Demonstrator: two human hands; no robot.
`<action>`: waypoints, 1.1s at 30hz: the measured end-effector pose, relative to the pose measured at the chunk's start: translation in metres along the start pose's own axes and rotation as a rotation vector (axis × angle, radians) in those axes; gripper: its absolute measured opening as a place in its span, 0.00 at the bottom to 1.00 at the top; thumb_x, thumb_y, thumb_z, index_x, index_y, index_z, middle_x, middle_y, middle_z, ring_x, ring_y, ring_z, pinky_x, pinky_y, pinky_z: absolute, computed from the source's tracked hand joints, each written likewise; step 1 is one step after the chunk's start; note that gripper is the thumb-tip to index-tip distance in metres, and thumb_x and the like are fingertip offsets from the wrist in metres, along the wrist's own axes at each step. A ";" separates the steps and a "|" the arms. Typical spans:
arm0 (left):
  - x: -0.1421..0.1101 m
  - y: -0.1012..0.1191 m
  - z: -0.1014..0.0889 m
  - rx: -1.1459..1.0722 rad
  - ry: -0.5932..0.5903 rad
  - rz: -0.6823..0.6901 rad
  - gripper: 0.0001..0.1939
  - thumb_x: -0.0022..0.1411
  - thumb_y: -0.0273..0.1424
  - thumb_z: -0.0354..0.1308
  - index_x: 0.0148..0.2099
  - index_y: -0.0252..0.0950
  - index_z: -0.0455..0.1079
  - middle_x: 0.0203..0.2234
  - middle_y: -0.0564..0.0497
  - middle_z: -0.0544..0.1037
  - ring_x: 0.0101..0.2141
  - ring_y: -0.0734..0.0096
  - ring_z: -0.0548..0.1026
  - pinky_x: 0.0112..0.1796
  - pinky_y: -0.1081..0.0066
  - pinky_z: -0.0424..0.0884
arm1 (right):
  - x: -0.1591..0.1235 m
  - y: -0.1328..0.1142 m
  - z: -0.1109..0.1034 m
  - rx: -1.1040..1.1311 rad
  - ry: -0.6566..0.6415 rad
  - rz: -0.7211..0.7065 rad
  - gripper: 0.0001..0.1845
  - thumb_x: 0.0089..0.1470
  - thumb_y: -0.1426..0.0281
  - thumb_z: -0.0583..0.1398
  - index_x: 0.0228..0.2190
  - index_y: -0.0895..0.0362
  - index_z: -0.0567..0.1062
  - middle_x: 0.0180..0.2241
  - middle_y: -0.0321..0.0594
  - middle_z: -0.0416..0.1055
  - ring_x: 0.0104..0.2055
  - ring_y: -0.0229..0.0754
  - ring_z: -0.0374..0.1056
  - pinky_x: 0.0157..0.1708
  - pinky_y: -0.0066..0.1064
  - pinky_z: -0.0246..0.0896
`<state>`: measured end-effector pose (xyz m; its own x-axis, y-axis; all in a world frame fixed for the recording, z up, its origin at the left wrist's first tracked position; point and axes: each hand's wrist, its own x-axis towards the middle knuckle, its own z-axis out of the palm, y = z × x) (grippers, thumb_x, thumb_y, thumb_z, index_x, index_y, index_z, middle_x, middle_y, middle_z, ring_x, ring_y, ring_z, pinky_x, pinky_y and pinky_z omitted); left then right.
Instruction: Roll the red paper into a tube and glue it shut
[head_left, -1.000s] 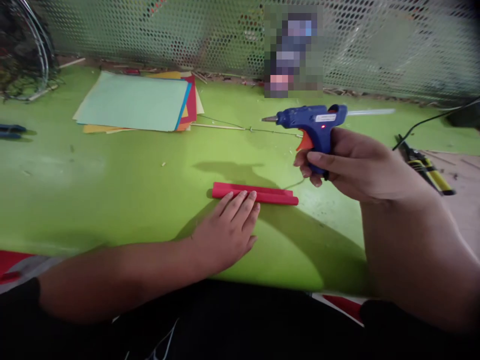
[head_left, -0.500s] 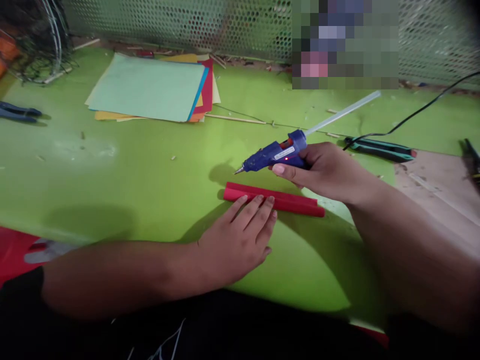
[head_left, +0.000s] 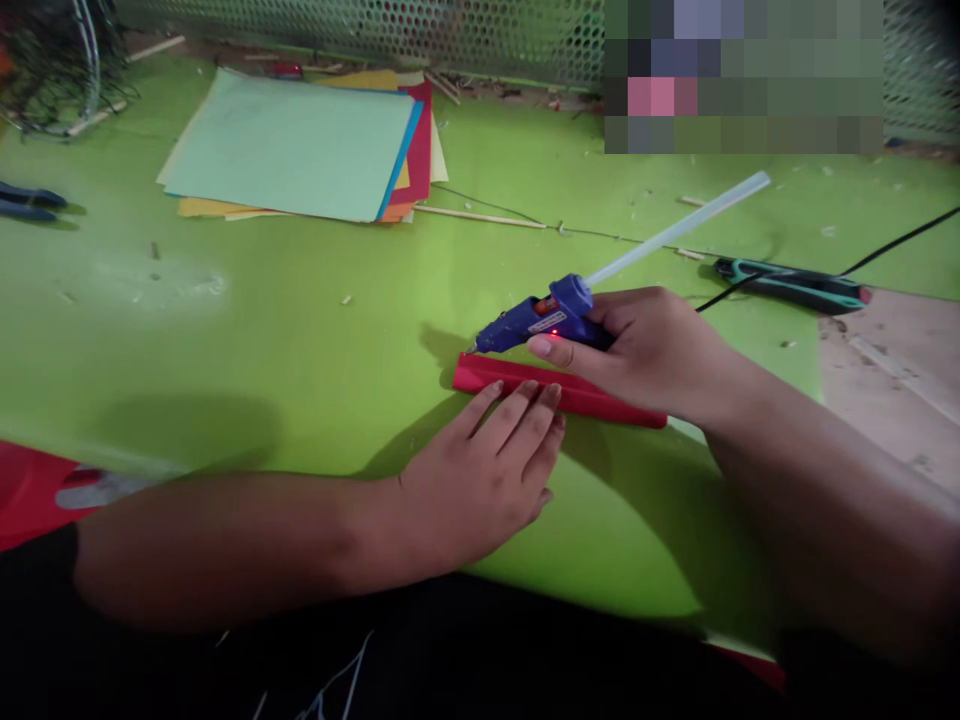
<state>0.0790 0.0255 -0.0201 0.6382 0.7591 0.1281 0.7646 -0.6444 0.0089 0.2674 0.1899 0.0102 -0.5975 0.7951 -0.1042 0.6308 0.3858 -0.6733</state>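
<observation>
"What's your right hand doing?"

"It's closed around the handle of a blue hot glue gun, with a glue stick jutting from the back. The nozzle sits just over the left end of a red paper strip."

"Any writing?"

"There's a white label on the barrel, too small to read, and a small red light glows beside it."

"And your left hand?"

"It's spread flat, pressing the strip against the green table, nearer the front edge. Stacked coloured paper sheets lie towards the back edge."

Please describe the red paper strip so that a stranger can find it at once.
On the green table, look below the pile of colored paper. The red paper strip lies under the left hand's fingers. It is long and narrow, with the blue glue gun just above it.
</observation>
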 end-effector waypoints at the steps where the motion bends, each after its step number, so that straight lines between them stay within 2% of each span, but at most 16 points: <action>1: 0.000 0.000 0.000 -0.003 -0.004 0.000 0.33 0.83 0.43 0.53 0.76 0.21 0.67 0.74 0.27 0.71 0.72 0.39 0.72 0.73 0.45 0.64 | 0.000 -0.001 0.001 -0.032 -0.004 0.004 0.32 0.61 0.41 0.68 0.24 0.56 0.77 0.18 0.35 0.67 0.20 0.37 0.56 0.20 0.33 0.48; 5: -0.001 0.000 0.001 -0.012 -0.002 -0.001 0.33 0.84 0.42 0.53 0.76 0.21 0.67 0.74 0.27 0.71 0.71 0.40 0.72 0.72 0.45 0.64 | 0.001 -0.003 0.004 -0.113 0.007 -0.014 0.34 0.62 0.40 0.67 0.22 0.54 0.71 0.17 0.34 0.67 0.21 0.37 0.58 0.22 0.34 0.50; 10: 0.000 0.000 0.000 -0.011 -0.004 -0.006 0.32 0.84 0.42 0.52 0.76 0.22 0.68 0.74 0.28 0.71 0.71 0.41 0.73 0.72 0.45 0.64 | 0.000 -0.004 0.003 -0.152 -0.008 -0.047 0.34 0.63 0.40 0.67 0.22 0.54 0.71 0.19 0.36 0.71 0.21 0.37 0.59 0.24 0.34 0.51; 17: 0.000 0.000 0.000 0.004 0.008 -0.003 0.33 0.83 0.43 0.53 0.76 0.21 0.68 0.74 0.27 0.71 0.71 0.40 0.73 0.72 0.45 0.64 | -0.002 -0.006 0.000 -0.211 0.029 -0.092 0.31 0.65 0.45 0.68 0.22 0.54 0.70 0.20 0.36 0.71 0.21 0.37 0.60 0.25 0.34 0.51; 20: 0.000 0.000 -0.001 0.012 -0.001 0.003 0.33 0.84 0.43 0.53 0.76 0.21 0.68 0.74 0.27 0.71 0.71 0.40 0.73 0.72 0.45 0.64 | -0.003 -0.006 -0.002 -0.193 0.036 -0.120 0.32 0.64 0.44 0.68 0.21 0.53 0.68 0.18 0.34 0.68 0.20 0.36 0.57 0.23 0.34 0.49; 25: 0.000 -0.001 -0.001 0.002 -0.010 0.006 0.33 0.83 0.42 0.54 0.76 0.21 0.67 0.75 0.26 0.70 0.71 0.39 0.73 0.72 0.44 0.64 | -0.005 -0.006 -0.006 -0.191 0.047 -0.122 0.35 0.63 0.44 0.68 0.19 0.52 0.63 0.15 0.31 0.58 0.19 0.35 0.49 0.22 0.36 0.44; 29: -0.001 0.000 -0.001 0.000 -0.018 0.011 0.34 0.83 0.42 0.54 0.77 0.20 0.67 0.75 0.26 0.70 0.72 0.39 0.72 0.73 0.44 0.63 | -0.006 -0.005 -0.004 -0.173 0.107 -0.118 0.34 0.64 0.44 0.67 0.19 0.52 0.64 0.15 0.33 0.61 0.19 0.35 0.52 0.22 0.35 0.44; 33: 0.000 0.000 -0.002 0.001 0.000 0.002 0.33 0.83 0.42 0.53 0.76 0.21 0.68 0.75 0.27 0.70 0.72 0.39 0.72 0.72 0.45 0.64 | -0.004 -0.005 0.001 -0.162 0.107 -0.136 0.34 0.64 0.44 0.68 0.20 0.53 0.66 0.16 0.33 0.63 0.19 0.35 0.53 0.22 0.36 0.46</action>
<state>0.0785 0.0253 -0.0185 0.6398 0.7578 0.1280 0.7634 -0.6459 0.0075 0.2663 0.1847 0.0130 -0.6320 0.7724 0.0637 0.6243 0.5560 -0.5487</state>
